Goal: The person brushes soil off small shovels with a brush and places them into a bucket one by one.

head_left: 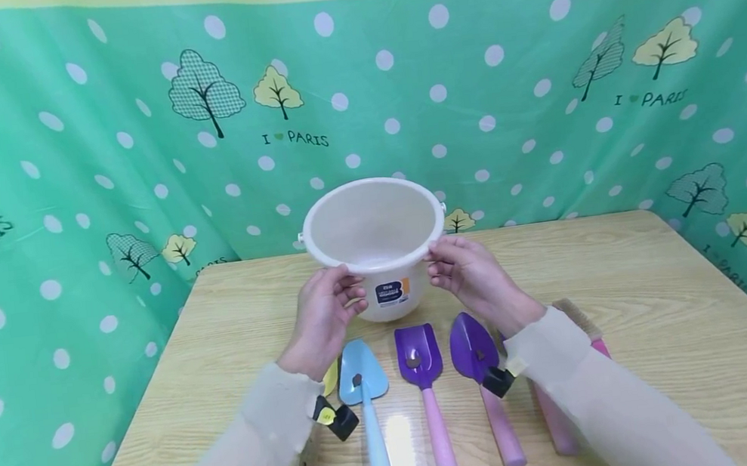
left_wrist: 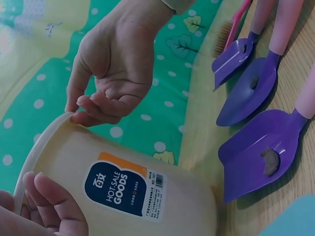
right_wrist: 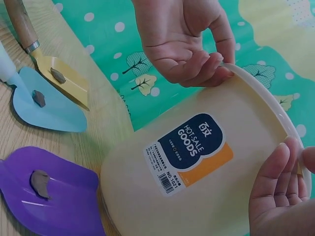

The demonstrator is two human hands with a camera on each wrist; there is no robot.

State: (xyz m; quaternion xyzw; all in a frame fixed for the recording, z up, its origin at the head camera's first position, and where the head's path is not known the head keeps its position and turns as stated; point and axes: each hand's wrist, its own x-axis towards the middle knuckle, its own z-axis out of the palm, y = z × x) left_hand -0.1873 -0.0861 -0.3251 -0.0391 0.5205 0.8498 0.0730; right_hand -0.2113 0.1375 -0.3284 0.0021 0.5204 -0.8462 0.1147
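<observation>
A white plastic bucket (head_left: pixel 372 222) stands near the back of the table, its open top tilted toward me. My left hand (head_left: pixel 327 310) pinches the near-left rim between thumb and fingers. On the near-right rim, my right hand (head_left: pixel 477 275) pinches in the same way. Between the two hands shows a dark blue and orange label (left_wrist: pixel 123 189) on the bucket's wall. Both hands and the rim also appear in the right wrist view, with the left hand (right_wrist: pixel 179 44) at the top and the right hand (right_wrist: pixel 280 191) at lower right.
In front of the bucket lie a light blue shovel (head_left: pixel 361 375), a square purple shovel (head_left: pixel 419 346), and a pointed purple shovel (head_left: pixel 469 337). A yellow shovel (right_wrist: pixel 64 78) is at left. Another purple shovel (left_wrist: pixel 234 59) and a pink-handled brush (left_wrist: pixel 224 39) lie at right, partly behind my sleeve.
</observation>
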